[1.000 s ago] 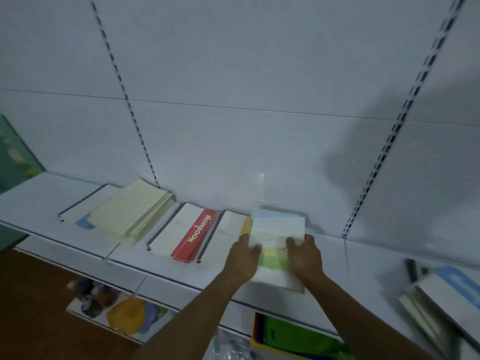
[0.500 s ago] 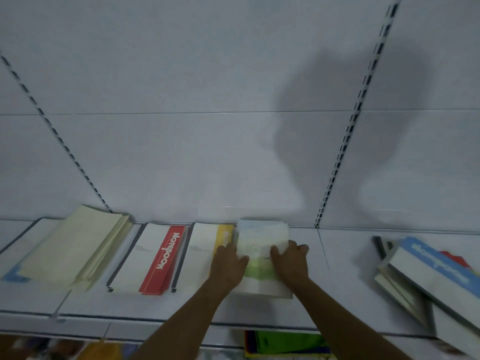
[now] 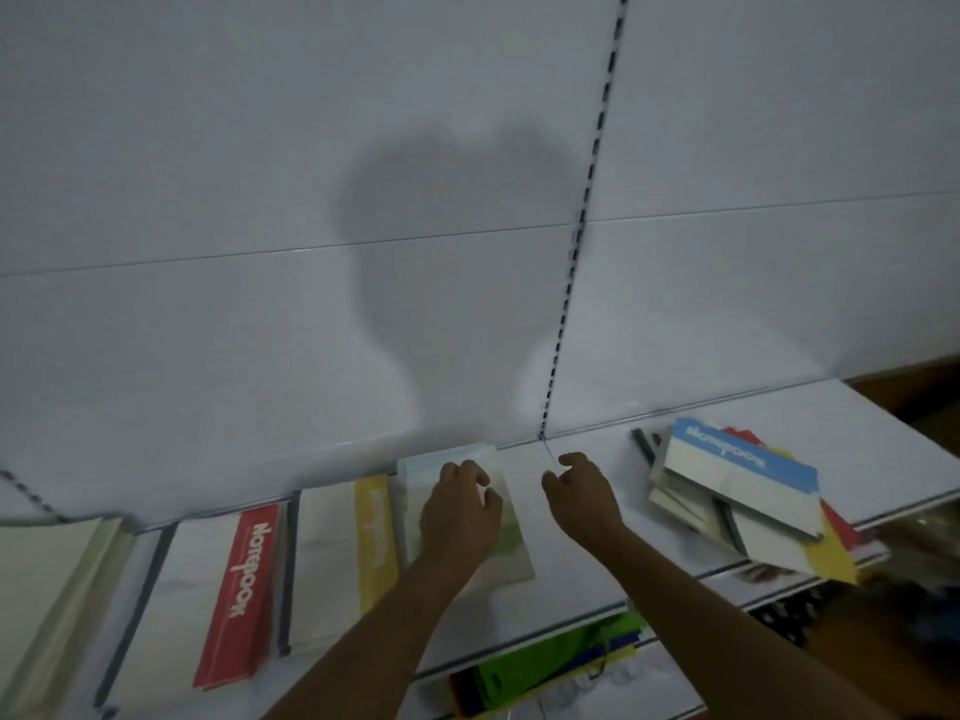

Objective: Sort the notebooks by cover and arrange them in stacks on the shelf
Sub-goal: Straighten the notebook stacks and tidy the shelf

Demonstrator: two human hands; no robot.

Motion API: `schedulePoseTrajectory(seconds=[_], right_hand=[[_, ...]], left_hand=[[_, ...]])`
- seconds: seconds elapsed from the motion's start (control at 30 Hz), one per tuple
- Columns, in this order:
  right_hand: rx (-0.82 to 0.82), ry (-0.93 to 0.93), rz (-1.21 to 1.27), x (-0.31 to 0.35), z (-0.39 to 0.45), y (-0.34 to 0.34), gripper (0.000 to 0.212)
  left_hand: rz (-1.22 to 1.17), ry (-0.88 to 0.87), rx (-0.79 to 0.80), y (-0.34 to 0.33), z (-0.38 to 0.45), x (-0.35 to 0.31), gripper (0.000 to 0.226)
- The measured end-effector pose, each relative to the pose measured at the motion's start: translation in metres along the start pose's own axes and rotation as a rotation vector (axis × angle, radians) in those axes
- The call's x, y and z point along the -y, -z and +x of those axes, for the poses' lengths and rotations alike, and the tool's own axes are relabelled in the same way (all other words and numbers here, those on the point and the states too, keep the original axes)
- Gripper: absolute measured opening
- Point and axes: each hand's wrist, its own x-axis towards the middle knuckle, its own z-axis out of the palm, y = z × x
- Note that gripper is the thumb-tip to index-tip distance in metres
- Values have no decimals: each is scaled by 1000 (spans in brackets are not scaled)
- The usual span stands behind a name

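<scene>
Right hand has lifted off the green-cover notebook stack, fingers loosely curled, empty; left hand still rests on it, fingers relaxed. Placement done; next, reach the unsorted pile on the shelf.

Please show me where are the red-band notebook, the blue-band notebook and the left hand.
red-band notebook [image 3: 240, 595]: head view, on the middle of its red band.
blue-band notebook [image 3: 737, 462]: head view, on its blue band.
left hand [image 3: 460, 511]: head view, on the back of the hand.
</scene>
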Motion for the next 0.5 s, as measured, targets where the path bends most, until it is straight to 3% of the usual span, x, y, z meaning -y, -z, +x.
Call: schedulePoseTrajectory(seconds=[0.27, 0.5], right_hand=[[-310, -191, 28, -115, -39, 136, 25], [-508, -406, 134, -236, -103, 245, 22]], left_hand=[[-115, -268, 393, -78, -34, -125, 12], [-116, -435, 536, -150, -98, -251, 13]])
